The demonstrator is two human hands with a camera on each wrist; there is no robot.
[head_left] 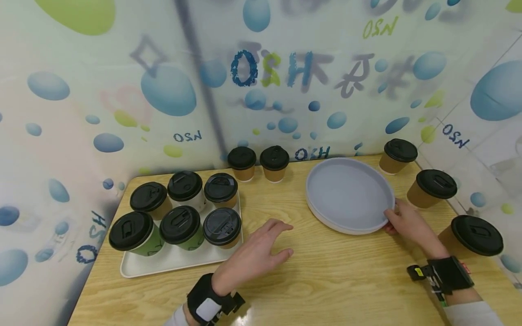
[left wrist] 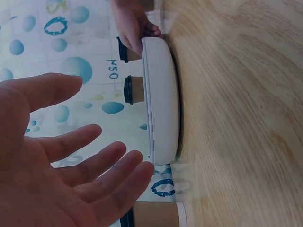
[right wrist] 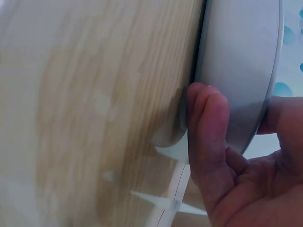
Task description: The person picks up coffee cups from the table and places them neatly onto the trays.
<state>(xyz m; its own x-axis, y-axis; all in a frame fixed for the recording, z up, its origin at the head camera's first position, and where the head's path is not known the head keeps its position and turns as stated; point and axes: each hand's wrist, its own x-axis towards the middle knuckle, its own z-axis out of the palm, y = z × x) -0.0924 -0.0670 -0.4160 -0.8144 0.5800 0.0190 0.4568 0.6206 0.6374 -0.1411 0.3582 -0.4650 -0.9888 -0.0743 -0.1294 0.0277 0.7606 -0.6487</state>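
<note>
A thick round turntable-like disc point(head_left: 350, 194), pale grey on top with a white side, stands at the back right of the table. My right hand point(head_left: 409, 224) grips its right edge, thumb over the rim and fingers curled against the side point(right wrist: 236, 71). A dark gap runs under the disc in both wrist views. Between the disc and a white tray point(head_left: 138, 268), my left hand point(head_left: 258, 253) hovers with fingers spread and holds nothing. On the tray stand several lidded paper cups, among them a green cup point(head_left: 148, 242) and a brown cup point(head_left: 222, 226).
Two brown cups with black lids, one of them this cup point(head_left: 274, 165), stand along the back edge. Several more, such as the near cup point(head_left: 469, 237), line the right edge beside my right arm. A printed curtain point(head_left: 285, 113) closes off the back and sides of the wooden table point(head_left: 326, 290).
</note>
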